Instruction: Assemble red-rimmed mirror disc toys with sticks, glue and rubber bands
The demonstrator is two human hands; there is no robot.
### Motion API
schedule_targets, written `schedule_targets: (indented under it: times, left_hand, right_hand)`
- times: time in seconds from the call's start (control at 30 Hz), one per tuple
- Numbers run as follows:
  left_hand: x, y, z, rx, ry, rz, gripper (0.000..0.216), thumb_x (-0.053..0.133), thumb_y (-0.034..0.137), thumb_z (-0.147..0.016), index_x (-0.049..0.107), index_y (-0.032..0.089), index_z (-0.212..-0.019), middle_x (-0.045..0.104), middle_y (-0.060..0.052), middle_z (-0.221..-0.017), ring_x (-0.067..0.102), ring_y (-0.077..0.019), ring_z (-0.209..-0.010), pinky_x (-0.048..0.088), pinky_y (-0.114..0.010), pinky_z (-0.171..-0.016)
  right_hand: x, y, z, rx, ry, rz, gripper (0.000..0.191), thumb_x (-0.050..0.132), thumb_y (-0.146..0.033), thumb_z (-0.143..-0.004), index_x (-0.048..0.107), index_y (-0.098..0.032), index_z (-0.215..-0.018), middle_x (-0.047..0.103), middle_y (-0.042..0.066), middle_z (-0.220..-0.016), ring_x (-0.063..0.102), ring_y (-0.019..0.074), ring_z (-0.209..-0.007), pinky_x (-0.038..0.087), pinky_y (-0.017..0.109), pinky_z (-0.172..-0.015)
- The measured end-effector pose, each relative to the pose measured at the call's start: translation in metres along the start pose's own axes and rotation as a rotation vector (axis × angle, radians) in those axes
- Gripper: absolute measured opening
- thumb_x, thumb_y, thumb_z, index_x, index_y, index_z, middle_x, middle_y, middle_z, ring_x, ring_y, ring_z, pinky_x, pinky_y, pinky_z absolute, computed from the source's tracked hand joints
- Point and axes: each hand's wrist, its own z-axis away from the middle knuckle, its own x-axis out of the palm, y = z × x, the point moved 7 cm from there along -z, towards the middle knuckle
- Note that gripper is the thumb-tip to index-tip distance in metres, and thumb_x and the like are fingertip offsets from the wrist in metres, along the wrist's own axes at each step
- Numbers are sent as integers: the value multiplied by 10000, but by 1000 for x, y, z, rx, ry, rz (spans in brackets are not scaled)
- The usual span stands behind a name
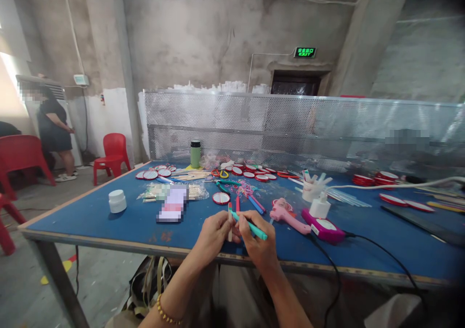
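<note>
Near the front edge of the blue table, my left hand (214, 232) pinches a flat wooden stick (230, 228) upright; its top end looks red and green. My right hand (258, 243) grips a teal marker pen (257, 230) like a writing tool, its tip at the upper part of the stick. Just beyond the hands lie a round red-rimmed mirror (221, 198), a red marker (238, 205) and blue markers (257, 205). To the right is a pink hot glue gun (290, 216) with a cable.
A phone (173, 204), a white jar (117, 201) and bagged sticks (196, 191) lie left. A purple box (322, 226) and a cup of sticks (313, 187) stand right. Several red-rimmed mirrors (249, 175), pliers (222, 187) and a green bottle (195, 154) sit behind. A person (54, 119) stands far left.
</note>
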Motion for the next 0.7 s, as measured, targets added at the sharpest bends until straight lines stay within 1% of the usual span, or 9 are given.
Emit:
schedule_targets:
  times: [0.2,0.5,0.7]
  left_hand:
    - [1,4,1,7,-5,-13,377,495,465,-910,516,180,-664,609,9,-624,570,-130,-581,447,-213,-575]
    - [0,6,1,10,2,-27,402,496,478,-902,497,188,-624,550,15,-593,537,-126,-567,449,-211,-567]
    - [1,9,2,13,-3,-24,391,491,474,-908,505,188,-641,543,16,-588,511,-124,-560,443,-209,-563]
  right_hand:
    - [0,0,-1,-8,-2,0,175,507,-239,-934,657,-192,-857,659,-1,-709,614,133,-623,485,234,-616]
    - [1,0,-1,-19,-16,1,170,503,-241,-945,652,-197,-876,663,3,-736,621,135,-652,487,239,-636]
    - [1,0,-1,-14,-10,4,167,502,-249,-947,645,-203,-872,661,3,-725,623,140,-642,488,243,-629]
